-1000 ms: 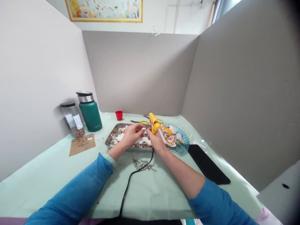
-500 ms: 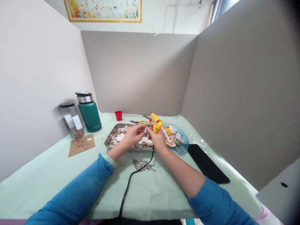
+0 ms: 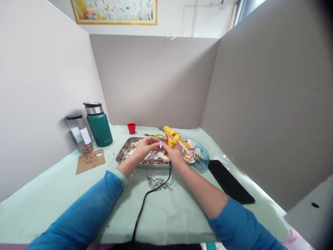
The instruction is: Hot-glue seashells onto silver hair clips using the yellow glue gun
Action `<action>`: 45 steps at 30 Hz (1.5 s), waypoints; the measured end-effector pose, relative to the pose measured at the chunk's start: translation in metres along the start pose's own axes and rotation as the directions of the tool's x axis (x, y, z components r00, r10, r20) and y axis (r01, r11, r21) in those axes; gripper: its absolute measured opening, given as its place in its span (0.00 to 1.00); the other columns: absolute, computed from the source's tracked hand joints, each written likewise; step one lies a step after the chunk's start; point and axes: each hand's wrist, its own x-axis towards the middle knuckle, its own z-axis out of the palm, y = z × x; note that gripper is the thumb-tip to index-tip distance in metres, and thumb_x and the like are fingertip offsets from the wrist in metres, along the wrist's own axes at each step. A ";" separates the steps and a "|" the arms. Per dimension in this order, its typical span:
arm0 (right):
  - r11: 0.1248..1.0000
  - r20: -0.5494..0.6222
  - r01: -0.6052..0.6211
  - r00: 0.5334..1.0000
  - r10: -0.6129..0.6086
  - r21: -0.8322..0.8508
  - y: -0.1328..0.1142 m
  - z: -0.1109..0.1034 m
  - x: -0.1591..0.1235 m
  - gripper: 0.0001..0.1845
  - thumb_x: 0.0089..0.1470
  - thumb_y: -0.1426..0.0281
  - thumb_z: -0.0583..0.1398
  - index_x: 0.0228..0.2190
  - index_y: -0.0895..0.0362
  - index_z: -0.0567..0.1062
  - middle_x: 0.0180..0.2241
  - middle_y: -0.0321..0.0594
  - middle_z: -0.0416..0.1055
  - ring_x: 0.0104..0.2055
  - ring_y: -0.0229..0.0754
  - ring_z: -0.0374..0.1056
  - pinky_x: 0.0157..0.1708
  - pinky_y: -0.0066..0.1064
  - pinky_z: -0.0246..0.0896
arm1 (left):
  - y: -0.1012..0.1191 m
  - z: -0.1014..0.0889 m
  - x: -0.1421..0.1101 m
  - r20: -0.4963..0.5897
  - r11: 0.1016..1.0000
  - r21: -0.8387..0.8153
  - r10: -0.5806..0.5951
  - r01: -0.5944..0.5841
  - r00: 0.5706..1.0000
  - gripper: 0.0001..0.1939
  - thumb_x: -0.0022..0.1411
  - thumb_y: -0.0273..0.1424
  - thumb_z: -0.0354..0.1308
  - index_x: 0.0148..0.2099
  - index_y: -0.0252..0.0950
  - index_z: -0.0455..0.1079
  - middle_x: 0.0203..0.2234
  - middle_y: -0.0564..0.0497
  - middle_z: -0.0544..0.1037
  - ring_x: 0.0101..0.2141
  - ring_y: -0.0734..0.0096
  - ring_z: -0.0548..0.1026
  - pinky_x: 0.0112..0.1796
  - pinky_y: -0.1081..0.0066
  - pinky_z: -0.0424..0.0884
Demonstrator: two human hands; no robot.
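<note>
My right hand (image 3: 174, 154) is wrapped around a yellow hot glue gun (image 3: 171, 136), with a whitish glue stick jutting from its rear. My left hand (image 3: 147, 147) pinches a small white and silvery piece (image 3: 161, 144), too small to name surely. The right thumb and fingertips come close to that piece; whether they touch it I cannot tell. Both hands are over a metal tray (image 3: 145, 166) of seashells (image 3: 160, 156). A black cord (image 3: 142, 208) runs from the glue gun toward the table's front edge. Several silver metal clips (image 3: 158, 183) lie in front of the tray.
A blue glass plate (image 3: 205, 163) of shells stands right of the tray, beside a black flat pad (image 3: 230, 182). Scissors (image 3: 157, 135) and a red cup (image 3: 131, 128) are behind. At left are a green bottle (image 3: 100, 128), a clear jar (image 3: 80, 133) and a brown board (image 3: 90, 162).
The glue gun's front has tilted slightly to the left. My left hand has shifted a little, and the small piece shows more plainly between its fingers.
</note>
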 end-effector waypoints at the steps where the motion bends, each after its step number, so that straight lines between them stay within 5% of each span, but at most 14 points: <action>1: 1.000 0.008 0.002 1.000 -0.002 -0.005 -0.001 0.000 0.000 0.15 0.43 0.67 0.61 0.36 0.55 0.67 0.21 0.30 0.63 0.18 0.34 0.57 0.18 0.28 0.55 | 0.000 0.000 0.000 0.001 1.000 0.000 -0.003 0.003 1.000 0.19 0.45 0.36 0.70 0.37 0.30 0.72 0.30 0.50 0.78 0.29 0.72 0.77 0.36 0.67 0.76; 11: 1.000 0.039 0.000 0.999 0.000 0.006 -0.005 0.001 -0.002 0.14 0.42 0.67 0.61 0.34 0.54 0.66 0.21 0.30 0.64 0.17 0.33 0.56 0.18 0.27 0.54 | 0.005 0.001 -0.003 0.040 0.998 0.056 -0.018 0.015 0.999 0.22 0.45 0.40 0.69 0.40 0.31 0.74 0.35 0.46 0.80 0.31 0.67 0.78 0.39 0.64 0.75; 45: 0.998 0.036 -0.024 0.999 0.026 -0.055 -0.002 -0.003 0.002 0.13 0.40 0.70 0.59 0.33 0.55 0.67 0.18 0.28 0.61 0.16 0.33 0.54 0.17 0.28 0.52 | 0.000 -0.001 -0.001 0.014 0.994 0.105 0.005 -0.006 1.000 0.18 0.43 0.36 0.70 0.35 0.32 0.76 0.28 0.48 0.80 0.29 0.67 0.78 0.38 0.63 0.75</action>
